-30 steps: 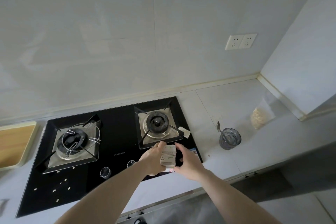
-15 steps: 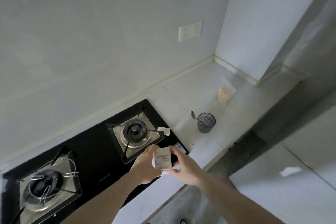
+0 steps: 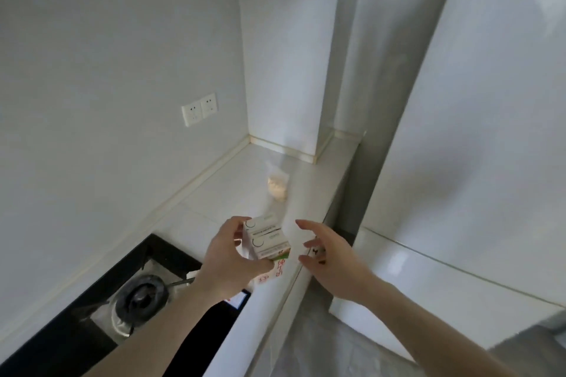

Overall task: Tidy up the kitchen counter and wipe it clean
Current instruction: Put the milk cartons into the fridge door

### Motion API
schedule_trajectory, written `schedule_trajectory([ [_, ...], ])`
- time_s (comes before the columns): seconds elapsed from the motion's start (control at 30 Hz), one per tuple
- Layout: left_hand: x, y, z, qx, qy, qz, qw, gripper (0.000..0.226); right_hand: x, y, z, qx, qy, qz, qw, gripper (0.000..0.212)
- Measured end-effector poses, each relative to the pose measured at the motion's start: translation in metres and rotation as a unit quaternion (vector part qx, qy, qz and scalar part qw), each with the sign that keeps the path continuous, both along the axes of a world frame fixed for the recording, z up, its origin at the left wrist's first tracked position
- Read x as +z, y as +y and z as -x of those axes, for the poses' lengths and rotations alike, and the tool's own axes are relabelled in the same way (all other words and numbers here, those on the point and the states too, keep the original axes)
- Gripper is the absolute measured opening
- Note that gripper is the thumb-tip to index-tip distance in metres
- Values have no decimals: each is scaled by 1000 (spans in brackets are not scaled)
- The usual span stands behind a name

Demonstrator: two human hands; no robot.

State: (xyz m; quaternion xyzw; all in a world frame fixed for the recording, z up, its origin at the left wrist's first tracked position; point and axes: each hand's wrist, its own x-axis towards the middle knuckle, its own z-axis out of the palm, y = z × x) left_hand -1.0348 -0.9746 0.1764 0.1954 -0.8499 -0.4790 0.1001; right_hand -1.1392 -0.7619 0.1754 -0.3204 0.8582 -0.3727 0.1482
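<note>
Tidying step: the left hand (image 3: pixel 228 257) grips stacked small boxes (image 3: pixel 266 237) above the desk (image 3: pixel 232 196) beside the hob (image 3: pixel 134 288), the right hand (image 3: pixel 329 257) open just beside them; next, probably, setting them away before wiping.

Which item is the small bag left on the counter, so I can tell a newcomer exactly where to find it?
Start at the double wall socket, then drop to the white counter running into the corner. The bag lies there alone, beyond the boxes gripped by the left hand. It is clear plastic with pale beige contents, unlike the printed white boxes.
</note>
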Motion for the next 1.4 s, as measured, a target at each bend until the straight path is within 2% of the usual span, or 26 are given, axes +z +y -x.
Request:
schedule_trajectory([
  [0.23, 51, 33, 55, -50, 29, -11, 998, 57, 47, 58, 58, -55, 127, -59, 989, 56],
  [0.4, 72, 49, 103, -25, 49, 8, 998, 58, 73, 85, 128, -45, 269, -178, 945, 57],
  [0.53, 89, 67, 142, -17, 58, 3, 998, 61, 95, 100, 185, -4, 356, -293, 887, 60],
  [0.7, 102, 84, 178, -9, 77, 3, 997, 63, 99, 98, 241, 45, 462, -444, 767, 50],
  [0.77, 102, 92, 189, -7, 84, 4, 996, 64, 97, 97, 255, 53, 483, -493, 721, 47],
  [0.83, 101, 97, 196, 0, 92, 2, 996, 64, 95, 97, 264, 50, 486, -531, 692, 43],
  [0.93, 97, 104, 203, 6, 95, -1, 995, 64, 86, 102, 272, 54, 463, -552, 691, 32],
  [1.1, 99, 108, 206, 10, 92, -9, 996, 63, 72, 103, 292, 71, 510, -499, 697, 40],
  [1.23, 102, 106, 208, 16, 92, -5, 996, 63, 80, 98, 305, 60, 527, -550, 646, 53],
  [1.4, 100, 107, 201, 19, 84, -4, 996, 63, 81, 82, 302, 50, 494, -604, 624, 41],
])
